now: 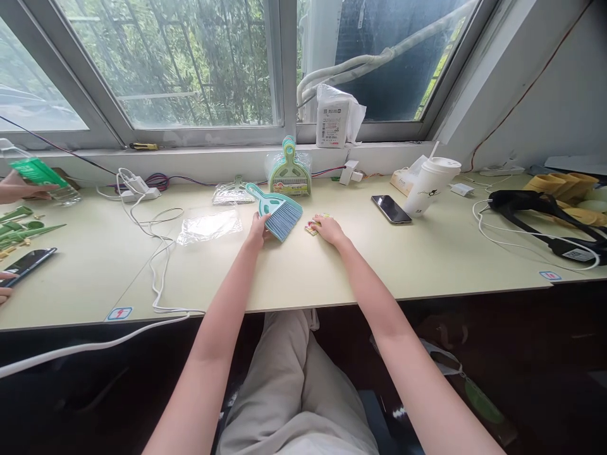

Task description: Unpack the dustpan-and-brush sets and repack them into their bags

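In my left hand (258, 230) is a small teal dustpan-and-brush set (279, 212), gripped at its lower left edge. Its grey-blue bristles face me, and its handle tilts to the upper left. My right hand (328, 229) rests on the table with its fingers over a small colourful printed card (312, 227), partly hidden beneath them. Left of the set lies a crumpled clear plastic bag (211, 224). Behind it, a wrapped set (233, 191) lies flat, and several green dustpan sets (289, 170) in plastic lean upright against the wall.
A phone (391, 209), a white cup (430, 186) and a tissue box (403, 180) stand to the right, before a black strapped device (545, 221). White cables (159, 272) cross the left side. Another person's hand (21, 188) holds a green-labelled bottle (42, 174) at far left.
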### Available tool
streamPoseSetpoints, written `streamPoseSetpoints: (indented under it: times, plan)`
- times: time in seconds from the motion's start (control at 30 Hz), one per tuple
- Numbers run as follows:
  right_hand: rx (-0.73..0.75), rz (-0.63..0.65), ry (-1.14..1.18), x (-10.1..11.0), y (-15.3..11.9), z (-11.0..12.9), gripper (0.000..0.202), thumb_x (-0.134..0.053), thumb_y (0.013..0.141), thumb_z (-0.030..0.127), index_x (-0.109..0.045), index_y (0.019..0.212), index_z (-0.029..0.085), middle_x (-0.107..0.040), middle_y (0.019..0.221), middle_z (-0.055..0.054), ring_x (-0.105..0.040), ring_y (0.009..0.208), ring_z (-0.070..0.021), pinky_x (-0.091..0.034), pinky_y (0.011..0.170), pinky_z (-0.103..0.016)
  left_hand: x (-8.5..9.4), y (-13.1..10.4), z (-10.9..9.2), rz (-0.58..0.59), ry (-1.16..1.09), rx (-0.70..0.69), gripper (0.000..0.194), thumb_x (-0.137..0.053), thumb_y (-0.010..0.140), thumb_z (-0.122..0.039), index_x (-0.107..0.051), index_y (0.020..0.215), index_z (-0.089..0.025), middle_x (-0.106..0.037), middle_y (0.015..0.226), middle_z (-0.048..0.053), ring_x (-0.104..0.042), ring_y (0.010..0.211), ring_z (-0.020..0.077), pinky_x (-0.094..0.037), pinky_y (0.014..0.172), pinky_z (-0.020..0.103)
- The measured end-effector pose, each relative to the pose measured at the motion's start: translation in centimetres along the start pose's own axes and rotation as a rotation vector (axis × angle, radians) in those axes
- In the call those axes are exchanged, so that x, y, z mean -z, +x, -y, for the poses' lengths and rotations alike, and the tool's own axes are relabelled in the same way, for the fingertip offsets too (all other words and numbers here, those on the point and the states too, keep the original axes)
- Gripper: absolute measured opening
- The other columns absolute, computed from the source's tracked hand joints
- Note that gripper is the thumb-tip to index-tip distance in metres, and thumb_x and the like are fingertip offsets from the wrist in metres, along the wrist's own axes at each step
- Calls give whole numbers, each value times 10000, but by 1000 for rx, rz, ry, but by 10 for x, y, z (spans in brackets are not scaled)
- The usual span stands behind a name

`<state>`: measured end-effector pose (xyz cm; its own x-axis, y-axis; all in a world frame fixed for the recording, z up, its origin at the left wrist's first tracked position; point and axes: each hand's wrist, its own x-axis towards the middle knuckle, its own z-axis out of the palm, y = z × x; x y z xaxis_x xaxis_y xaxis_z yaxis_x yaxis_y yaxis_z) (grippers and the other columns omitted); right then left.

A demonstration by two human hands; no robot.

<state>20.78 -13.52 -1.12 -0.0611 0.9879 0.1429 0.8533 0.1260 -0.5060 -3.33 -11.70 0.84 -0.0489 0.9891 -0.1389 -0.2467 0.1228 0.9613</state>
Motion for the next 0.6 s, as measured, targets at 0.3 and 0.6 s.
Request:
streamPoseSetpoints:
  times: [0.3,0.6]
  plan:
    - [37,-494,481,-2,3,26,554,-266,1010,479,-519,1407,186,-627,1353,-100,-598,1233,-213,-456,1046,-362,-21,-14,12,159,30,1,321,-665,811,-286,-500,1079,-222,-631,976,33,-631,753,134,-553,660,269]
    - [242,58,114,-27,-13,60,647,-257,996,549,-73,1574,326,-22,1658,-17,-1,1546,-243,79,1132,-708,-26,-20,11,203,-109,-39,432,-781,718,-317,-535,1046,-181,-645,876,17,-619,689,112,-535,688,274]
